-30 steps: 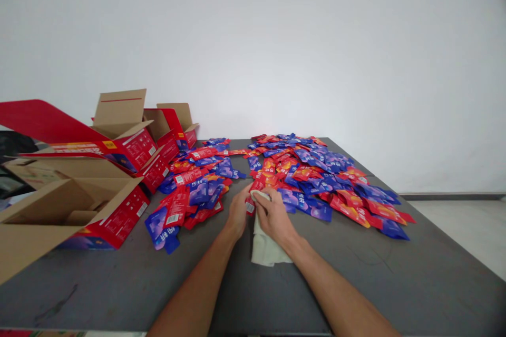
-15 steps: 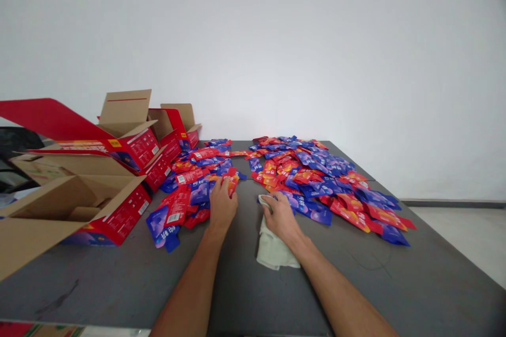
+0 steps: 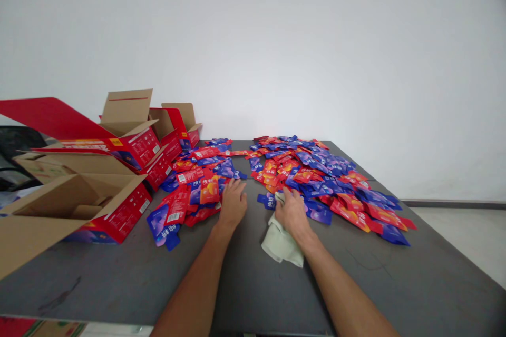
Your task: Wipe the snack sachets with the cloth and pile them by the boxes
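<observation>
My left hand (image 3: 234,204) is at the right edge of the left heap of packets (image 3: 188,176), fingers partly stretched and apart, with nothing visible in them. A red packet with an orange picture (image 3: 209,190) lies face up just left of it. In my right hand (image 3: 292,213) is a pale green cloth (image 3: 279,240), gripped at its upper end while the rest trails on the table. Its fingertips are at the near edge of the right heap of packets (image 3: 322,181), beside a blue packet (image 3: 268,200). Both heaps mix red and blue packets.
Several open red cartons crowd the left side, the nearest carton (image 3: 118,210) with its flaps spread. The grey table (image 3: 245,284) reaches back to a white wall (image 3: 253,52). Dark smudges mark the table at the front left.
My left hand has let go of the red packet, which now lies on the left heap, and has moved slightly right. My right hand has shifted right with the cloth, uncovering a blue packet.
</observation>
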Available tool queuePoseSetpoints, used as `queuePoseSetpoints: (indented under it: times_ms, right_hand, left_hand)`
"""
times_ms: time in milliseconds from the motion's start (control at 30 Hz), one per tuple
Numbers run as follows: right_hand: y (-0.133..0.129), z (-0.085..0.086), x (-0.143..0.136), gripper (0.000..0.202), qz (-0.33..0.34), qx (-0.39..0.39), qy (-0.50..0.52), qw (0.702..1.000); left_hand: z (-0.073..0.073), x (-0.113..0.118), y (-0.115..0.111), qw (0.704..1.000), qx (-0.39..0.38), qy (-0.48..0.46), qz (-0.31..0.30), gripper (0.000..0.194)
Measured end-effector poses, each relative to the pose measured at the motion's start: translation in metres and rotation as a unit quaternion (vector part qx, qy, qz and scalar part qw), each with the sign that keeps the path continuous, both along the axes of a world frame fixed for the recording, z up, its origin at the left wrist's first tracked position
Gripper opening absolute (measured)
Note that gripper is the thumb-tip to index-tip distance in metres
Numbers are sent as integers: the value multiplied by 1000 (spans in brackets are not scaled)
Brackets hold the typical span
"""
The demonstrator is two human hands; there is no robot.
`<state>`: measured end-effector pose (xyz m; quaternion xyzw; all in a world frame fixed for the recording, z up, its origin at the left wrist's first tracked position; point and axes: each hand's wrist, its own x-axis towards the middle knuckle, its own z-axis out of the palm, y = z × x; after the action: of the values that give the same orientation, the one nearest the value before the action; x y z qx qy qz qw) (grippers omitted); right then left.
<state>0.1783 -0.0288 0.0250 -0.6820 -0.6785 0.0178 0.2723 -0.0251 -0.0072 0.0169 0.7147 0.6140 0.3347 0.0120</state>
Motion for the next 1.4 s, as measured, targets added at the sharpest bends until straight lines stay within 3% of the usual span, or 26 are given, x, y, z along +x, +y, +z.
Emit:
queuePoseSetpoints:
  times_ms: [133,233,433,533,633,700,800,933,1100,1233,1400]
  right_hand:
    - [4,-5,5,47,-12,-25,-46,999]
    - [6,-10,6,39,19,-12,-55,998]
    - [8,-19,-1,41,106,34,0,994]
    - [8,-19,-4,44,137,62,48,987]
    - [10,-18,-5,43,132,109,88,981]
    - [10,-17,-5,40,127,135,109,977]
    - [8,-12,-7,39,148,149,139,968]
    - [-1,-1,-12,38,186,144,171,957]
    - [-9,6,-18,36,213,152,193,946]
    - [-15,8,-25,34,241,162,194,937]
    - [-20,11,-30,31,278,161,184,929]
  left_hand:
    - [-12,31,-6,986,-84,-9,-146,53]
    - [-20,44,-12,977,-105,-34,-184,64]
    - [-17,47,-13,981,-104,-58,-155,53]
    - [-8,43,-11,985,-107,-87,-100,53]
    - [0,33,-9,977,-113,-180,-29,42]
    - [4,26,-8,940,-149,-307,-3,26]
    - [9,18,-8,849,-205,-488,-2,13]
    - [15,17,-13,800,-221,-557,-19,16]
    - [18,20,-19,704,-230,-661,-118,27]
    - [14,22,-19,675,-197,-683,-195,43]
    - [13,26,-18,653,-187,-693,-241,77]
